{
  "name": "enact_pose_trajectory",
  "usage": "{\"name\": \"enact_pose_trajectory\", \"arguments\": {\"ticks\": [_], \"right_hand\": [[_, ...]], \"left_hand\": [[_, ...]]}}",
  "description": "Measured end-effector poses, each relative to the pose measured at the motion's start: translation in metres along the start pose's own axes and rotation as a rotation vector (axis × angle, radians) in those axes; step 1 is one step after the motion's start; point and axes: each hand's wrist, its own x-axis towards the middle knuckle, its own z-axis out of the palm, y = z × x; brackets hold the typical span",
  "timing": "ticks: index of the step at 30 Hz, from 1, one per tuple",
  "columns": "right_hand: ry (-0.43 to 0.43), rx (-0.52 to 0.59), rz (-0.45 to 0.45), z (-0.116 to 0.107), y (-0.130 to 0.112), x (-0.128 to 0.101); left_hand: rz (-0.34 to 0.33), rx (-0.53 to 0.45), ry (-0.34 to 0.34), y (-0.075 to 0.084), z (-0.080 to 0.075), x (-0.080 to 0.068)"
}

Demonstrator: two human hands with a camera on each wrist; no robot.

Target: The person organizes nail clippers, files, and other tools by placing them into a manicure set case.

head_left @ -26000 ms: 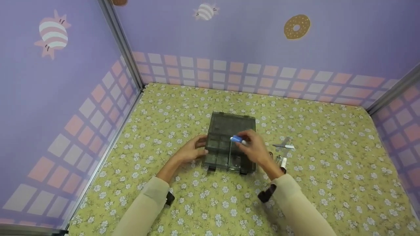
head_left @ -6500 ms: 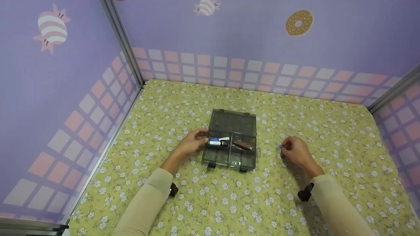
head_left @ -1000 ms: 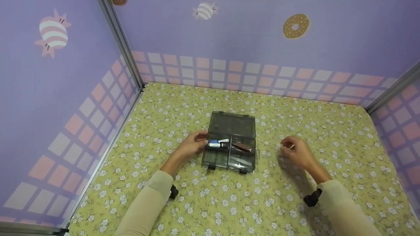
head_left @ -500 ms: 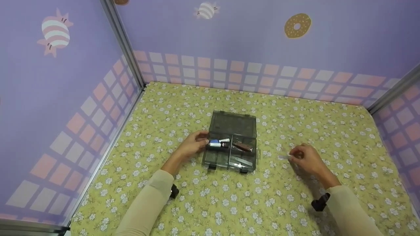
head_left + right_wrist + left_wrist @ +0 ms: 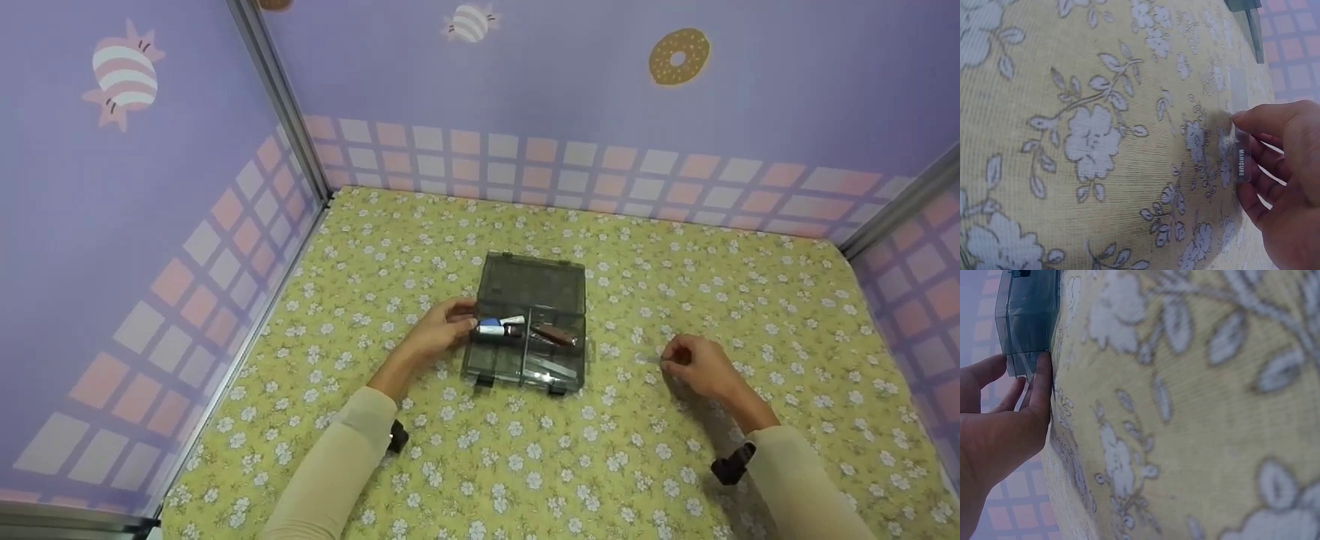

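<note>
A dark translucent organizer box (image 5: 531, 283) stands mid-table, its lid laid back. My left hand (image 5: 435, 334) grips its left side; the left wrist view has thumb and fingers about the box's edge. Off to the box's right, my right hand (image 5: 697, 364) pinches a clear, flat nail file (image 5: 1241, 160) marked MANICURE, low over the cloth. In the back left compartment lie a blue-and-white item (image 5: 489, 322) and a white tube with a dark cap (image 5: 491, 331). A brown item (image 5: 555, 334) is in the back right one, a pale flat strip (image 5: 551, 366) in the front right.
Floral yellow cloth (image 5: 450, 465) covers the table. Purple walls with printed tiles (image 5: 577, 157) rise at the back and sides, joined by metal posts (image 5: 277, 82). Two black latches (image 5: 556, 390) jut from the box's front edge.
Small things that lay right of the box are gone from the cloth; several items now lie inside it. Over the last second my right hand moved right and nearer. My left hand stayed at the box.
</note>
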Motion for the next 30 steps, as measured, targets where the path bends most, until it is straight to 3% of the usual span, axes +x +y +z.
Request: {"name": "enact_pose_trajectory", "arguments": {"ticks": [9,15,25,30], "right_hand": [[-0.038,0.040,-0.029,-0.003,-0.027,0.011],[-0.040,0.063,-0.114,0.008,-0.058,0.026],[-0.072,0.087,-0.207,0.035,-0.099,0.045],[-0.094,0.069,-0.232,0.045,-0.113,0.050]], "left_hand": [[0.050,0.082,-0.006,0.003,-0.002,0.000],[0.067,0.127,0.000,0.002,-0.003,0.001],[0.011,0.034,0.004,0.000,-0.002,-0.001],[0.008,0.038,-0.004,0.003,-0.001,-0.002]]}}
